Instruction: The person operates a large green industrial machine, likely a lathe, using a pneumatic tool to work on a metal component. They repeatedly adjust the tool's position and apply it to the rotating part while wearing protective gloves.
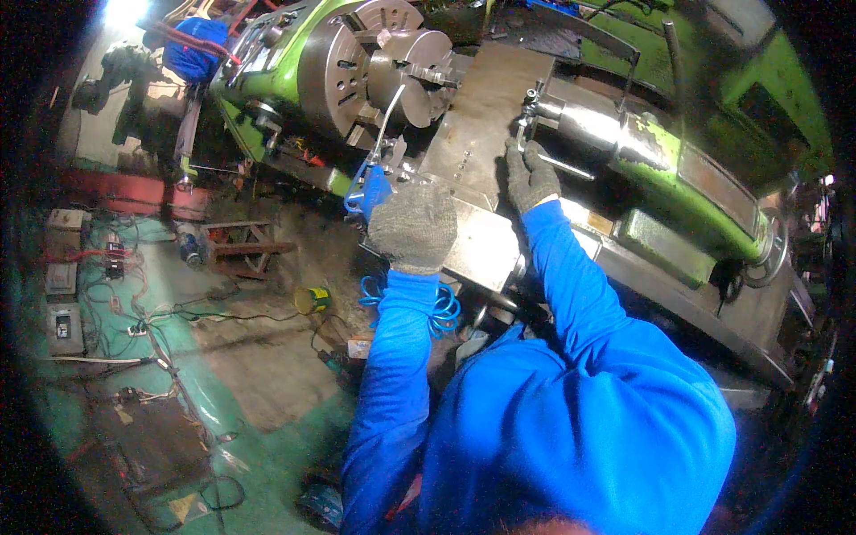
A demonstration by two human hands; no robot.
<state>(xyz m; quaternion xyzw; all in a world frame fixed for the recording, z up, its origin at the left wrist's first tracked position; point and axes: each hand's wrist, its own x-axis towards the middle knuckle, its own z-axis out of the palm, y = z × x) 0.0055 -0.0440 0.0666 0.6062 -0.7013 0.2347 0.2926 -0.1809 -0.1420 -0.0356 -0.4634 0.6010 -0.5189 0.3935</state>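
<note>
My left hand (415,227), in a dark grey knit glove, is closed round a blue air blow gun (369,191) with a long thin nozzle. The nozzle points up toward the round workpiece (412,78) in the lathe chuck (334,76). My right hand (533,178), gloved alike, has its fingers bent at a thin metal rod (567,167) just in front of the tailstock's bright quill (588,125). Its palm side is hidden. Between the hands lies the flat metal carriage plate (486,116).
The green tailstock (704,183) with its handwheel (769,254) stands at the right. A blue coiled hose (441,310) hangs below my left wrist. On the floor at left are cables, a rusty metal frame (245,250), a yellow can (311,300) and a dark box (156,441).
</note>
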